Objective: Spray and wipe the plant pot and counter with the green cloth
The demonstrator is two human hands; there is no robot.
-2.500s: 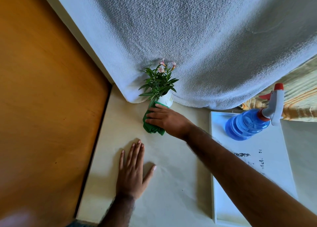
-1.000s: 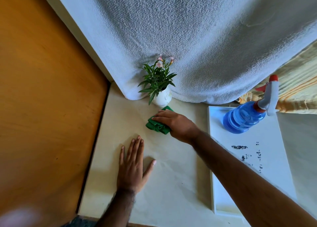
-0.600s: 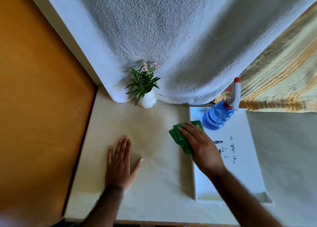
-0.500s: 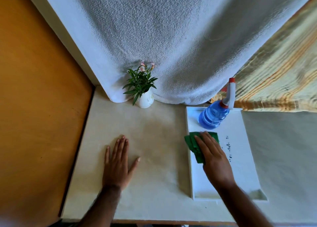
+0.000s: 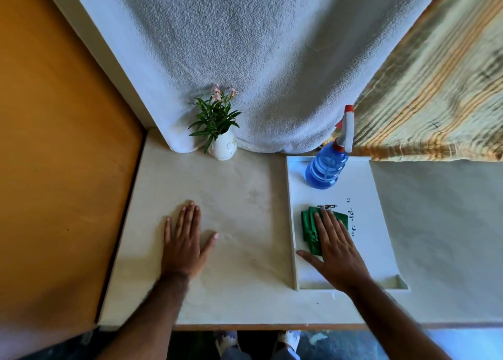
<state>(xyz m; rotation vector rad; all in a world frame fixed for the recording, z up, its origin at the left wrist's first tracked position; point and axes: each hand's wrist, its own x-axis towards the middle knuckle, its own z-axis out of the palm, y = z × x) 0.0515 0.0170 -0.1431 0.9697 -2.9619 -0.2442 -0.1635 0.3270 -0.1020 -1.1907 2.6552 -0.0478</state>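
The white plant pot (image 5: 224, 148) with green leaves and pink flowers stands at the back of the pale counter (image 5: 245, 196), against the hanging towel. The folded green cloth (image 5: 309, 227) lies on the white tray (image 5: 381, 223). My right hand (image 5: 337, 250) rests flat on top of it, fingers stretched forward and thumb spread to the left. My left hand (image 5: 185, 240) lies palm down on the counter, fingers apart, holding nothing. A blue spray bottle (image 5: 326, 169) with a white and red trigger stands at the tray's far end.
A grey-white towel (image 5: 258, 60) hangs behind the counter, and a striped yellow cloth (image 5: 435, 87) hangs at the right. An orange wooden panel (image 5: 54, 169) borders the counter's left side. Dark printed marks show on the tray beside the cloth.
My right hand has slid the green cloth from beside the plant pot rightward across the counter and onto the white tray. The left hand has stayed flat on the counter.
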